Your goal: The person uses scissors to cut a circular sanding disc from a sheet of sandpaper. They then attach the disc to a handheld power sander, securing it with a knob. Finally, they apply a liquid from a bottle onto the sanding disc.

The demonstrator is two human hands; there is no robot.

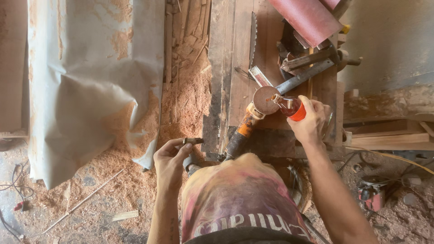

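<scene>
A sawdust-strewn workshop floor lies around a rough wooden counter (235,68). The right hand (309,122), arm stretched forward, has its fingers wrapped round a small red-capped bottle (293,107), tipped toward the round disc (265,100) of an orange-bodied grinder (242,131) lying on the counter; the dosing seems under way and calls for a steady tilt. The left hand (171,156), held low at the counter's edge, pinches a small metal piece (193,141) in its fingers.

Single head-worn view, steeply downward, close over wooden workbench (239,68).

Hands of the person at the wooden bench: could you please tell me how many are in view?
2. The left hand grips a small metal piece by the bench edge; the right hand holds a small red-capped bottle beside the round sanding disc.
</scene>
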